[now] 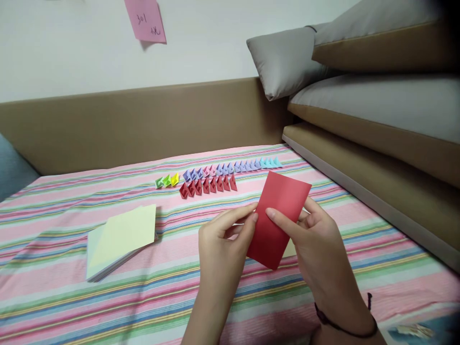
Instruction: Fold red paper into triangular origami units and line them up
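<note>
A red sheet of paper (278, 235), rectangular and seemingly folded in half, is held up above the striped cloth. My left hand (230, 235) pinches its left edge between thumb and forefinger. Across the front of the paper lies the thumb of my right hand (312, 235), with its other fingers behind, partly hidden. Beyond the hands stands a row of small dark red folded paper pieces (206, 186). Behind them runs a row of purple, pink and light blue folded pieces (230, 167), with green and yellow ones (167, 180) at its left end.
A stack of paper sheets (125, 235), pale yellow on top, lies at left on the striped cloth (172, 297). A pale sheet (289, 249) shows partly beneath the red paper. Grey and brown cushions (381, 110) are piled at right. A pink note (147, 21) hangs on the wall.
</note>
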`<move>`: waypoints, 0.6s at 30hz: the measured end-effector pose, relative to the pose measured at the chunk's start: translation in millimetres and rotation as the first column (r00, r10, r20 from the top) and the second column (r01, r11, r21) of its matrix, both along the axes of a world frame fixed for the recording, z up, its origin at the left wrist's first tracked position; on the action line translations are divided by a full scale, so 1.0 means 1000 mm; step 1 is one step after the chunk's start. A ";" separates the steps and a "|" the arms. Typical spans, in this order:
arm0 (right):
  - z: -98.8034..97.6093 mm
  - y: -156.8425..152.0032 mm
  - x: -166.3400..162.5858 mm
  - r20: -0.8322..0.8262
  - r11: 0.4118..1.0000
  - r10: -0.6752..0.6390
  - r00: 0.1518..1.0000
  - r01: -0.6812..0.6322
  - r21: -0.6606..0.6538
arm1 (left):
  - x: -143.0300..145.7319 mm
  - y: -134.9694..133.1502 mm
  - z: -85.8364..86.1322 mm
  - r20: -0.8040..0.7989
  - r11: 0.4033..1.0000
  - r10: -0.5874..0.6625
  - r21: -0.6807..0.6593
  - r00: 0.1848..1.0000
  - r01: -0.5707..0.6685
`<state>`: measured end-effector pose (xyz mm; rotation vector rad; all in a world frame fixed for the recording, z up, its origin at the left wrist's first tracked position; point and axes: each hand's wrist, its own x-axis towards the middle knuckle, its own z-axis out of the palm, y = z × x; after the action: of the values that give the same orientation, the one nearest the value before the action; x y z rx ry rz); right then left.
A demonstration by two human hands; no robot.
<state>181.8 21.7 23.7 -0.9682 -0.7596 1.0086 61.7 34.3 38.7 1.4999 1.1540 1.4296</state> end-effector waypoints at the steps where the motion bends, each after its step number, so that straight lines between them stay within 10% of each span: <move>1: 0.000 0.000 0.000 -0.002 1.000 -0.005 1.000 0.005 0.004 | 0.000 0.000 -0.001 0.003 1.000 0.006 0.024 1.000 -0.006; 18: 0.001 -0.003 -0.003 0.043 0.992 -0.063 0.997 0.058 0.116 | -0.003 -0.002 0.002 -0.023 0.921 0.079 0.385 0.997 -0.064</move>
<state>178.7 18.4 25.1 -0.9131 -0.8138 0.8825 58.9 32.0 40.3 1.7715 0.9960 1.7607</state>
